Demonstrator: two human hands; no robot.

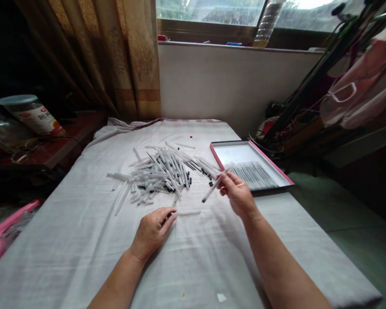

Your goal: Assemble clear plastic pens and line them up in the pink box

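I have the right hand [238, 195] pinching 1 slim, translucent, black-ended plastic pen [211, 191] near the shallow, pink-edged box [234, 151]. My left hand [152, 229], fingers narrow, is at 1 frosted, straight tube [189, 213]; its grip I cannot tell. Farther lies a tangled heap of smooth tubes [161, 174].

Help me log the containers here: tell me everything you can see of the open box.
The open box is shallow, its pink left and right sides and dark far and near sides looking like stiff card, with a white inside. It lies open side up on the pale cloth, right of the pile of pen parts. Greyish pens lie side by side in its near part. The right hand hides its near left corner, so I cannot tell whether they touch.
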